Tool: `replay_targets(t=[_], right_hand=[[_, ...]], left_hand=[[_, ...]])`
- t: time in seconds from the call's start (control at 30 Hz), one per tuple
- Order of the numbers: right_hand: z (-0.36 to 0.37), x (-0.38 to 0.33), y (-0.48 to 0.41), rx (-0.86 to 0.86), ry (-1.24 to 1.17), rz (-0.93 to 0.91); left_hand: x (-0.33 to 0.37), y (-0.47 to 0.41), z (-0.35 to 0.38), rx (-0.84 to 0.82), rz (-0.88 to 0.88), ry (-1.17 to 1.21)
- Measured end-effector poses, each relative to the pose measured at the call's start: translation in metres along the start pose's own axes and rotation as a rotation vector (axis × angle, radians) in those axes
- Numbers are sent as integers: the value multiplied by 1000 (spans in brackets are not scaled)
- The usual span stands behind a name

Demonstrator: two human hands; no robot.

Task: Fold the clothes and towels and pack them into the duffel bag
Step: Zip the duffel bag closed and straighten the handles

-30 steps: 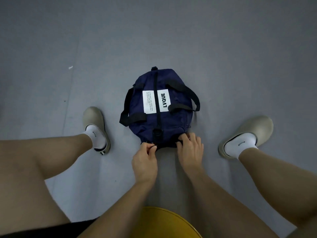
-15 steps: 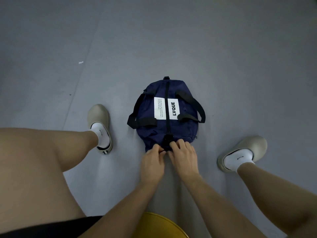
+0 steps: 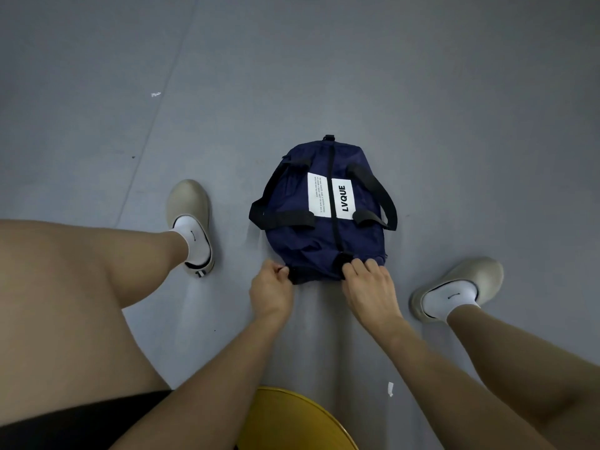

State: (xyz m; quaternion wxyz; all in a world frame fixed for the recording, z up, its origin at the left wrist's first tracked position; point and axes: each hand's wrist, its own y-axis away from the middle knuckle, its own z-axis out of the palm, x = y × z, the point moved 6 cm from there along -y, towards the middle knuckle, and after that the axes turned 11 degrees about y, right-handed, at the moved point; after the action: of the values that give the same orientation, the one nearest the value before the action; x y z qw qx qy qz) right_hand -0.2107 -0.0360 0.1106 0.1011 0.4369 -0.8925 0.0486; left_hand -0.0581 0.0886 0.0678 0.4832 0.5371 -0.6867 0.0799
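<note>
A navy duffel bag [image 3: 295,228] with black straps and a white LVQUE label lies on the grey floor between my feet. Its zip runs down the middle and looks closed; nothing inside shows. My left hand [image 3: 271,289] pinches the fabric at the bag's near left corner. My right hand [image 3: 370,284] grips the near end by the black zip tab, fingers curled over it. No clothes or towels are in view.
I sit on a yellow stool [image 3: 292,420] at the bottom edge. My left shoe [image 3: 190,219] and right shoe [image 3: 461,287] flank the bag. Small white scraps [image 3: 390,388] lie on the grey floor [image 3: 422,92].
My hands were close together at the zip end half a second ago. Now the left hand has moved out to the bag's near left corner; the right stays at the zip tab.
</note>
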Motion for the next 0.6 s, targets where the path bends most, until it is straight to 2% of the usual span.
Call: replay_targets(t=[0.2, 0.43, 0.53, 0.6], right_hand=[[1, 5, 7, 6, -44, 53], [9, 9, 13, 34, -162, 82], [19, 10, 11, 41, -195, 51], [22, 9, 7, 49, -224, 34]], left_hand=[[-39, -17, 14, -72, -226, 30], [-99, -36, 34, -172, -452, -99], [-102, -47, 43, -200, -457, -120], [-93, -54, 43, -216, -386, -161]])
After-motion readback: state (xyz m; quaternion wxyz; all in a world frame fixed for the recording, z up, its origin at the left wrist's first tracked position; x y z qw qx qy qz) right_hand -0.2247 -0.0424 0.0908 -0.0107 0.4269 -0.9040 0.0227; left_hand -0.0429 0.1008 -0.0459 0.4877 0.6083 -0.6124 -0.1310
